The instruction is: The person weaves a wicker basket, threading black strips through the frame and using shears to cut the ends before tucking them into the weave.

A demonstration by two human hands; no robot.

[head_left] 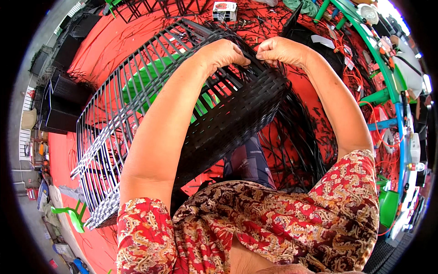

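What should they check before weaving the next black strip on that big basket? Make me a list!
1. Left hand on the woven edge: ok.
2. Right hand pinching a black strip: ok.
3. Basket frame resting steady across the lap: cannot tell.
4. Woven panel looks tight and even: ok.
5. Loose strips on the red floor within reach: ok.

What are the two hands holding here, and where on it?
Both the left hand and right hand pinch black weaving strips at the top edge of the half-woven black basket.
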